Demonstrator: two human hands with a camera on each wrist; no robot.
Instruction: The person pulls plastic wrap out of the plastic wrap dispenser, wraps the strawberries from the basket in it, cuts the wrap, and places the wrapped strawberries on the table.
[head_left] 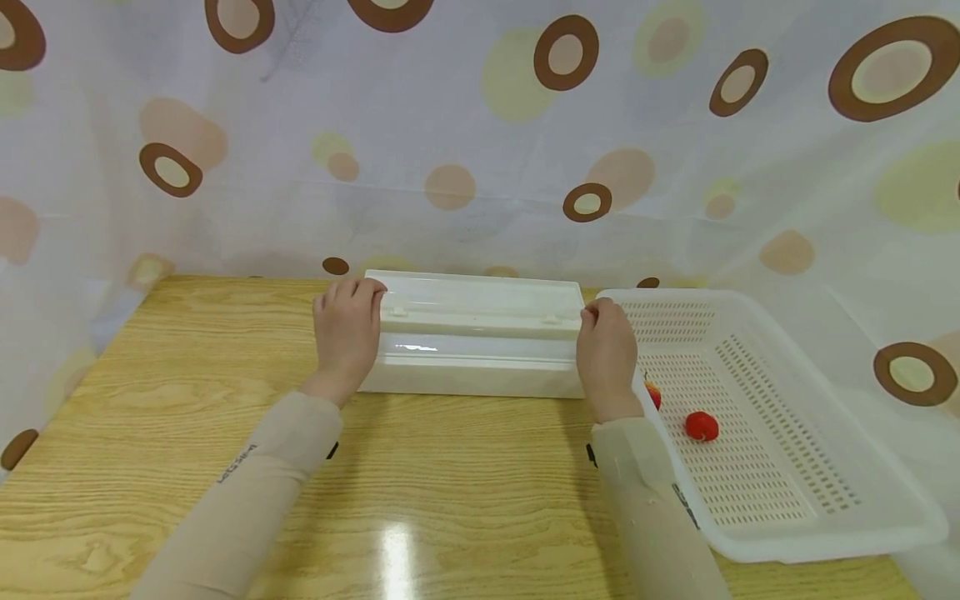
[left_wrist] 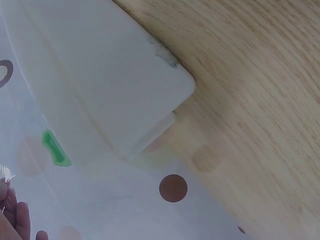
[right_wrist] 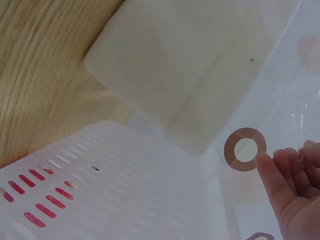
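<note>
A long white cling film dispenser lies across the back of the table, its clear lid raised. At its left end, my left hand pinches clear cling film with curled fingers. My right hand pinches the film at the other end, thumb against fingers. Glints show on the film beside the right hand in the right wrist view. Only the fingers of the left hand show in the left wrist view, along with a green piece on the dispenser's edge. The film itself is hard to make out.
A white perforated plastic basket stands close by my right forearm. Inside lie a red fruit-like piece and another red and yellow one, partly hidden by the rim. Behind the wooden table hangs a patterned curtain.
</note>
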